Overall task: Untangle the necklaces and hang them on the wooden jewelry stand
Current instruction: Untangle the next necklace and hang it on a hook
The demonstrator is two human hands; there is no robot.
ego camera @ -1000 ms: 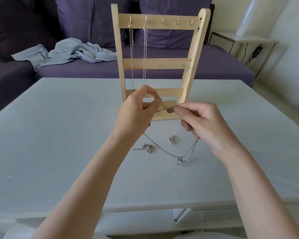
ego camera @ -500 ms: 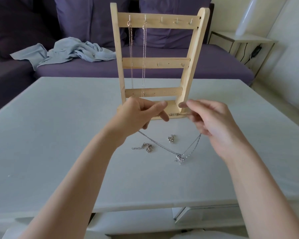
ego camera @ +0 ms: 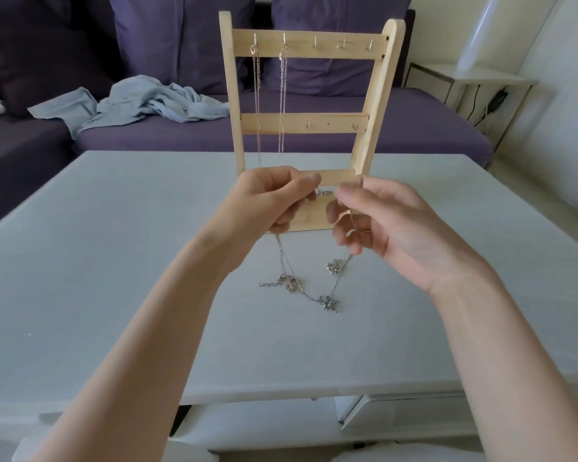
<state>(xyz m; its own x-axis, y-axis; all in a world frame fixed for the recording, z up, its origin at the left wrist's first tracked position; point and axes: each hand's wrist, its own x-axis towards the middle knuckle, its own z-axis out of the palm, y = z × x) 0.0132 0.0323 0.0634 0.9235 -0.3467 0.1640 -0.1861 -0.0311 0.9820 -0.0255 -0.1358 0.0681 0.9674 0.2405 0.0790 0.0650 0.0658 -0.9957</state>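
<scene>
Now the left hand point(ego camera: 274, 201) and the right hand point(ego camera: 377, 221) each pinch an end of one chain point(ego camera: 314, 296), which sags to the table point(ego camera: 97, 261) just in front of the stand point(ego camera: 311, 125). I think the clasp is being worked. Next the chain must go up to a free hook point(ego camera: 314, 43). Two small tangles point(ego camera: 289, 282) lie under it, so lift it straight up.

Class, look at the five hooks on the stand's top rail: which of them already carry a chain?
The two leftmost hooks, first and second, each hold a hanging chain; the three to their right are bare.
</scene>
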